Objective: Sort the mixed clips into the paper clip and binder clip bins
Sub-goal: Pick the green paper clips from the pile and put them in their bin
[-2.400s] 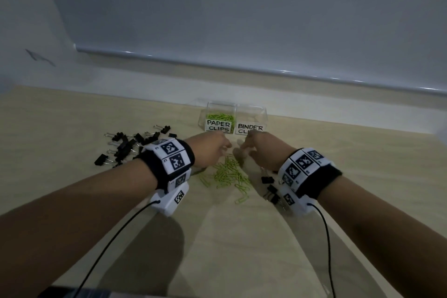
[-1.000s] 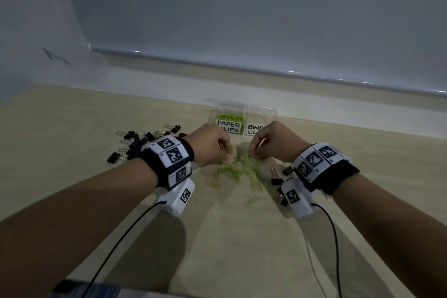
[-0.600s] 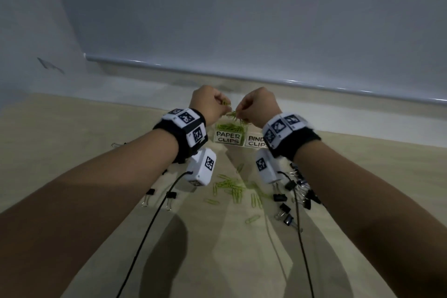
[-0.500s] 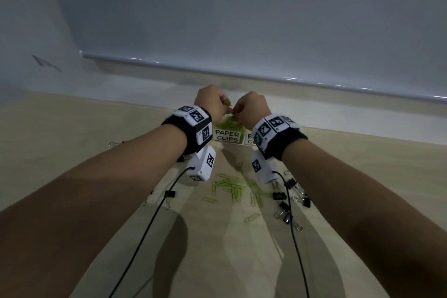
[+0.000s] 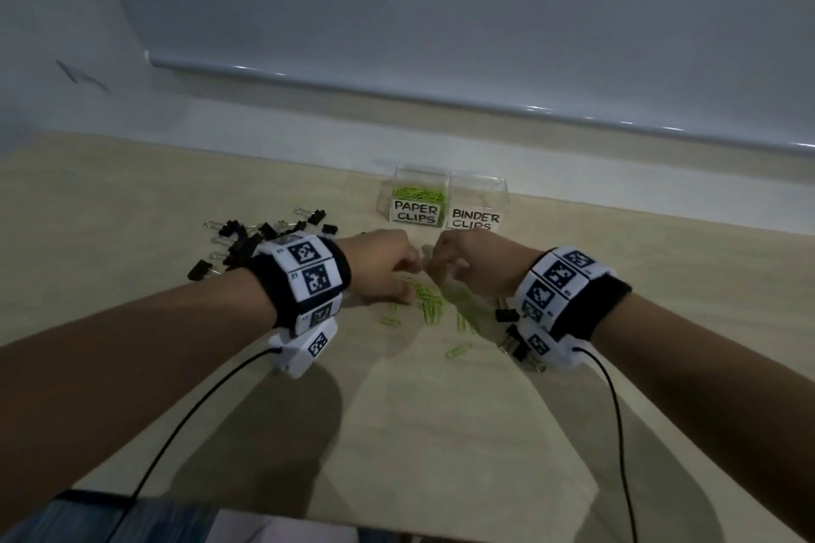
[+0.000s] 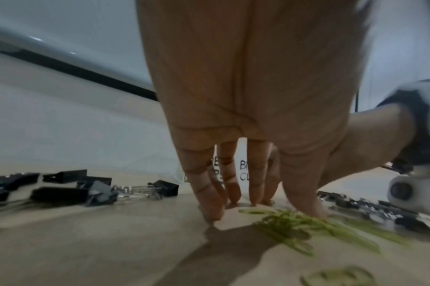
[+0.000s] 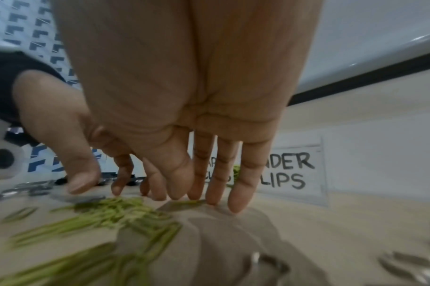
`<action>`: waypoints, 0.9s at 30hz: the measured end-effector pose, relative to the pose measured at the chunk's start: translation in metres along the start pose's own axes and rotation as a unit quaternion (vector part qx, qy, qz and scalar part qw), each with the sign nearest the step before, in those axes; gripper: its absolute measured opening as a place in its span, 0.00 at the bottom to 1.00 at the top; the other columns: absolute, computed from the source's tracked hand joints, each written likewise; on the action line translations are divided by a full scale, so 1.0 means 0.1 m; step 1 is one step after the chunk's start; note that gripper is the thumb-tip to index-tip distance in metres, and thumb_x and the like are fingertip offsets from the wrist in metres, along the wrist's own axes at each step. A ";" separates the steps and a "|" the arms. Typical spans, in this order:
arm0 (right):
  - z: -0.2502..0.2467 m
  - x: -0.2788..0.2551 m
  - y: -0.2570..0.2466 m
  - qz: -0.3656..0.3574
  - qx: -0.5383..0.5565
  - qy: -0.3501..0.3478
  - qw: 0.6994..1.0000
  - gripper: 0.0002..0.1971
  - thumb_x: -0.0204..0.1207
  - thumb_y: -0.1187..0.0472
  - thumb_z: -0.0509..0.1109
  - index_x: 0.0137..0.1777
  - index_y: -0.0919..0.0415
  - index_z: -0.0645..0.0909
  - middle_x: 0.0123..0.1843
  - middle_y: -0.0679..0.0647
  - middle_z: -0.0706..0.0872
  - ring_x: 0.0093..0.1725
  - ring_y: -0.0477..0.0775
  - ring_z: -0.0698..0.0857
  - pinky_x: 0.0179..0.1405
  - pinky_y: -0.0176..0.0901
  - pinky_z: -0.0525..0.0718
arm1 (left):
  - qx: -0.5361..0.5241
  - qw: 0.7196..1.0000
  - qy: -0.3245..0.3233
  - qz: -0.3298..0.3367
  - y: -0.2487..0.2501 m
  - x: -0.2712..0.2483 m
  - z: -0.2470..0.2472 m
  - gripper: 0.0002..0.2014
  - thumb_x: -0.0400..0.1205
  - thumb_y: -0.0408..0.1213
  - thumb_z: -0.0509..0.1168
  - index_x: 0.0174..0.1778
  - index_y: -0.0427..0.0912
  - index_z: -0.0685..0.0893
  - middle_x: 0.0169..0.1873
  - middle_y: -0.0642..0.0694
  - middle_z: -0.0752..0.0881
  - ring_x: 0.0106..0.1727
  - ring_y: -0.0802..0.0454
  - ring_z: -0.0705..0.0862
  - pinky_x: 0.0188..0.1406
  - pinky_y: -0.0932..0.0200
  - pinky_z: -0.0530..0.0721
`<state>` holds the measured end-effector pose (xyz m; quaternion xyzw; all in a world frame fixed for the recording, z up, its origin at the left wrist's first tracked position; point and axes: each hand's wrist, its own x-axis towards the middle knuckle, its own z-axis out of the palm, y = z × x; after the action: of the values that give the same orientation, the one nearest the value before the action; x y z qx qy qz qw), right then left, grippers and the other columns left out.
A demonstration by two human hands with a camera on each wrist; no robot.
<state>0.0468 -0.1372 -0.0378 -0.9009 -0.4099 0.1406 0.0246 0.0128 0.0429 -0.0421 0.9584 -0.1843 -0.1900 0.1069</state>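
Two clear bins stand at the back of the table. The one labelled PAPER CLIPS (image 5: 416, 201) holds green clips, and the one labelled BINDER CLIPS (image 5: 478, 207) is to its right. A loose pile of green paper clips (image 5: 430, 300) lies in front of them. My left hand (image 5: 399, 273) and right hand (image 5: 445, 265) are both down at this pile, side by side. In the left wrist view my left hand (image 6: 263, 209) has straight fingers with tips on the table beside the green paper clips (image 6: 295, 222). In the right wrist view my right hand (image 7: 204, 197) also touches the table with straight fingers. Neither hand holds anything.
Several black binder clips (image 5: 256, 234) are scattered on the table left of my left wrist. A few more binder clips (image 5: 511, 322) lie under my right wrist. A single green clip (image 5: 458, 350) lies nearer to me. A wall with a ledge rises behind the bins.
Half a second ago both hands were raised over the paper clip bin, pinching green clips. They have come back down to the pile, empty, with fingers straightened onto the table.
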 end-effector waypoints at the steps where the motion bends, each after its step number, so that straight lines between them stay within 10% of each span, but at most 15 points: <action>1: 0.02 -0.05 -0.02 -0.002 -0.022 -0.019 1.000 0.18 0.74 0.70 0.64 0.61 0.54 0.85 0.58 0.60 0.81 0.55 0.60 0.83 0.56 0.55 0.82 | 0.016 1.000 -0.010 0.013 0.01 -0.04 0.03 0.29 0.75 0.53 0.72 0.71 0.45 0.79 0.60 0.47 0.78 0.58 0.48 0.80 0.60 0.51 0.80; 6: 0.02 -0.32 -0.05 0.037 -0.012 -0.068 0.997 0.22 0.73 0.63 0.69 0.68 0.55 0.80 0.60 0.59 0.75 0.59 0.58 0.79 0.60 0.49 0.78 | 0.024 0.999 -0.036 0.027 0.01 -0.22 0.09 0.38 0.68 0.49 0.79 0.74 0.48 0.74 0.63 0.52 0.72 0.61 0.52 0.76 0.64 0.59 0.76; 11: 0.12 -0.39 -0.13 0.104 0.028 -0.031 0.994 0.30 0.63 0.48 0.81 0.65 0.55 0.81 0.56 0.56 0.78 0.56 0.57 0.80 0.53 0.43 0.77 | -0.052 0.998 0.017 -0.002 0.03 -0.16 0.15 0.29 0.68 0.43 0.80 0.64 0.47 0.81 0.52 0.53 0.78 0.50 0.56 0.77 0.47 0.64 0.74; 21: 0.16 -0.13 -0.28 0.122 0.060 0.015 0.991 0.13 0.65 0.59 0.79 0.49 0.61 0.85 0.48 0.58 0.87 0.48 0.59 0.84 0.45 0.46 0.81 | -0.050 0.998 0.023 -0.022 0.25 0.02 0.12 0.12 0.73 0.38 0.77 0.48 0.37 0.87 0.42 0.45 0.86 0.43 0.48 0.83 0.39 0.60 0.76; 27: 0.16 -0.12 -0.23 0.100 0.010 0.024 0.995 0.07 0.72 0.61 0.70 0.47 0.60 0.87 0.46 0.59 0.86 0.46 0.61 0.84 0.40 0.45 0.78 | 0.082 0.995 0.052 0.005 0.31 -0.04 0.08 0.08 0.81 0.36 0.62 0.36 0.39 0.77 0.30 0.44 0.74 0.34 0.41 0.78 0.28 0.58 0.70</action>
<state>0.0177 -0.1322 -0.0463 -0.9402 -0.3155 0.1253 0.0290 -0.0037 0.0150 -0.0390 0.9715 -0.1984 -0.1237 0.0386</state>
